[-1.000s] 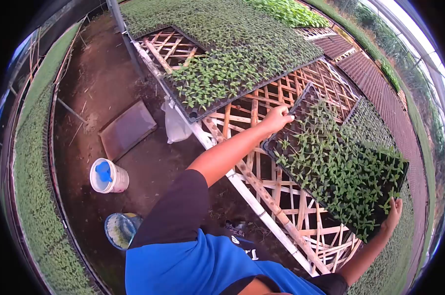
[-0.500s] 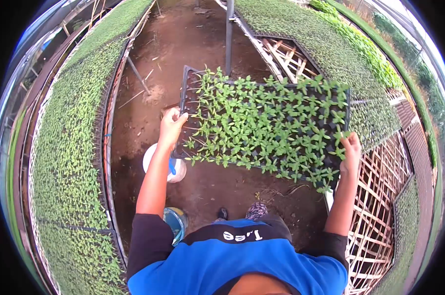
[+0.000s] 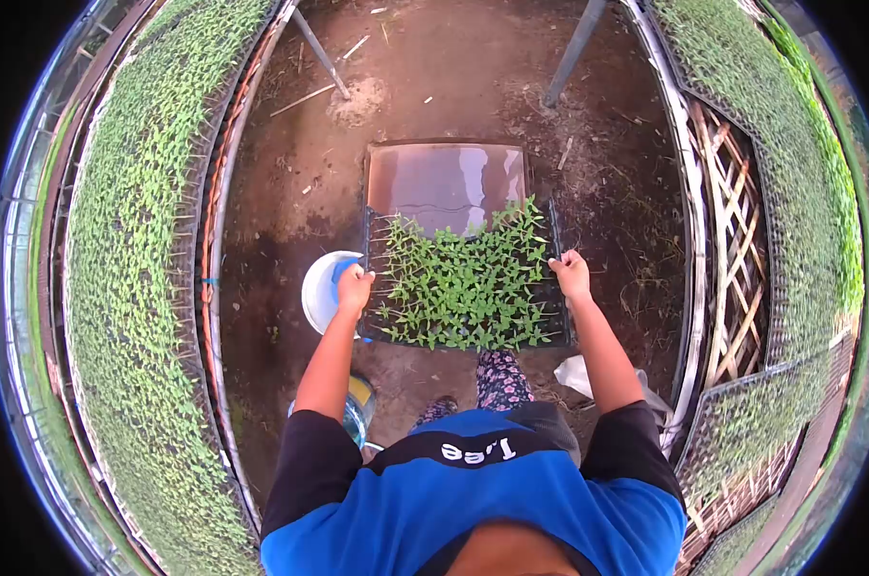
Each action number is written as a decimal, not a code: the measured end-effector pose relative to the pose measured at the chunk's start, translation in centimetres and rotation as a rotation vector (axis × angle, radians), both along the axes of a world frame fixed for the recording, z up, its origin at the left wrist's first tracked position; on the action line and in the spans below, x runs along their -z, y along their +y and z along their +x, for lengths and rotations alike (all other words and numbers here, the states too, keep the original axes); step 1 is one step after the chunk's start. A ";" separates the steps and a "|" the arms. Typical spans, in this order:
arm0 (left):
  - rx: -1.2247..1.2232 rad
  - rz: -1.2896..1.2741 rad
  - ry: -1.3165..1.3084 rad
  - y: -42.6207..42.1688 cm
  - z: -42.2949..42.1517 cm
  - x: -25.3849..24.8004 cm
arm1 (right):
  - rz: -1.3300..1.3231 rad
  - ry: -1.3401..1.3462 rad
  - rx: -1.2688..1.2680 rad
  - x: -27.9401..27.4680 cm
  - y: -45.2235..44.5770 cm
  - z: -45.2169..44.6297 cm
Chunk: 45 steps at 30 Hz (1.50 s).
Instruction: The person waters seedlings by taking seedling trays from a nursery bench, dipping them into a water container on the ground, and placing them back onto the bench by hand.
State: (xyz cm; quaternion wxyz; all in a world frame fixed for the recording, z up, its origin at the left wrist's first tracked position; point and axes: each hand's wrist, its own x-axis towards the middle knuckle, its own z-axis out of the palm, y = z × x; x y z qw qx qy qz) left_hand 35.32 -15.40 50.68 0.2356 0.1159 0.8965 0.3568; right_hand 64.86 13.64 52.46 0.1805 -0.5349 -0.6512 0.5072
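A black seedling tray (image 3: pixel 468 288) full of small green plants is held level in front of my body. My left hand (image 3: pixel 356 288) grips its left edge with the fingers closed. On the opposite edge, my right hand (image 3: pixel 571 275) pinches the rim. Just beyond the tray, and partly covered by it, a shallow rectangular basin (image 3: pixel 444 178) of brownish, reflective water lies on the soil. Whether the tray touches the basin cannot be told.
A white bucket (image 3: pixel 319 293) with a blue scoop stands left of the tray, a second bucket (image 3: pixel 357 408) nearer my legs. A pale bag (image 3: pixel 575 375) lies at right. Seedling benches (image 3: pixel 156 240) flank both sides; metal posts (image 3: pixel 575 53) rise ahead.
The tray has moved off the right-hand bamboo bench, across the aisle and over the near part of the basin. Both hands kept hold of it while the view turned left.
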 end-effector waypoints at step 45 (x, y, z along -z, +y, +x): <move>0.013 0.047 0.535 23.7 -29.4 38.3 | 0.108 -0.096 0.230 45.7 24.8 -21.6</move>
